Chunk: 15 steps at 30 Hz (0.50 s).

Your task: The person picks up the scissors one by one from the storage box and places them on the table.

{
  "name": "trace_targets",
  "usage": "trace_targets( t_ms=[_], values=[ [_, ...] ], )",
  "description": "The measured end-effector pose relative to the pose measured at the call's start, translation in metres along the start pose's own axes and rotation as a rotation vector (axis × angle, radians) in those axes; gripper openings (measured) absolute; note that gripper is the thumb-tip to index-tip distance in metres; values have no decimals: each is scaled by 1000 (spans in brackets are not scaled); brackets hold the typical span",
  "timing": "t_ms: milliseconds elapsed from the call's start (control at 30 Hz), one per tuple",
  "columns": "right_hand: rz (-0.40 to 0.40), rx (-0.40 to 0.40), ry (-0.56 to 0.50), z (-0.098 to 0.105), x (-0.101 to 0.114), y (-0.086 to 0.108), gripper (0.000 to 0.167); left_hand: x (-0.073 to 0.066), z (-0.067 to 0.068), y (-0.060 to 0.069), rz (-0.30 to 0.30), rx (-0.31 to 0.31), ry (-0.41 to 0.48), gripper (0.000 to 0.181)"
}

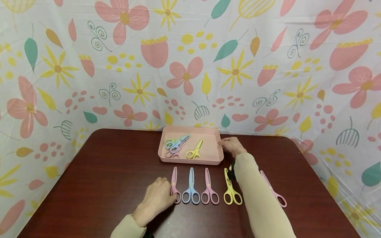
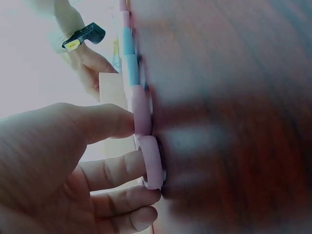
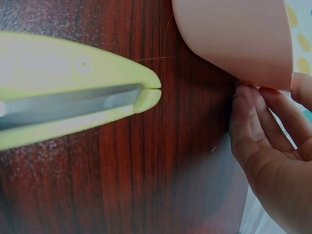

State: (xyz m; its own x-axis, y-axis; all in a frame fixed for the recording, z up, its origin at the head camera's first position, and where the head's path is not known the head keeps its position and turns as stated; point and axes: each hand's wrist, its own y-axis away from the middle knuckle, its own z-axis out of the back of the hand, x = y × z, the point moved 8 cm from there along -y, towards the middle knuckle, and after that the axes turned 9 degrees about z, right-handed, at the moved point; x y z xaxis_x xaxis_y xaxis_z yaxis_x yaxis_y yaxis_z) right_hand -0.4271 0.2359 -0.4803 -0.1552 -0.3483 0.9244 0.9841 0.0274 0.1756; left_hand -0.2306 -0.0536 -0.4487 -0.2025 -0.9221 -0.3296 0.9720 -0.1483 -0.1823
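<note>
My left hand (image 1: 157, 195) is at the handles of the leftmost pink scissors (image 1: 174, 177), which lie on the table. In the left wrist view the thumb and forefinger pinch its pink handle loops (image 2: 153, 163). Farther back, my right hand (image 1: 233, 146) holds the right end of a pink tray (image 1: 212, 151). The right wrist view shows its fingers bent against the tray's outer wall (image 3: 239, 39), with one digit at the rim. Inside the tray are yellow scissors (image 1: 195, 151) on their own and a small pile with blue scissors (image 1: 178, 142) on top.
Right of the leftmost pair, blue scissors (image 1: 191, 186), pink scissors (image 1: 208, 185) and yellow scissors (image 1: 230, 190) stand in a row, tips away from me. Another pink pair (image 1: 278, 195) is partly behind my right sleeve (image 1: 257, 195). A flowered curtain (image 1: 184, 99) hangs behind the table (image 1: 119, 158).
</note>
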Motion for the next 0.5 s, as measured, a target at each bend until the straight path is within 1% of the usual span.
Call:
trace_targets(
  t_ms=[233,500],
  values=[
    [7,-2,1,0,1,0,39,-1,2,1,-14,4,0,39],
    [6,-3,16,0,0,1,39,-1,2,2,-32,14,-20,41]
  ],
)
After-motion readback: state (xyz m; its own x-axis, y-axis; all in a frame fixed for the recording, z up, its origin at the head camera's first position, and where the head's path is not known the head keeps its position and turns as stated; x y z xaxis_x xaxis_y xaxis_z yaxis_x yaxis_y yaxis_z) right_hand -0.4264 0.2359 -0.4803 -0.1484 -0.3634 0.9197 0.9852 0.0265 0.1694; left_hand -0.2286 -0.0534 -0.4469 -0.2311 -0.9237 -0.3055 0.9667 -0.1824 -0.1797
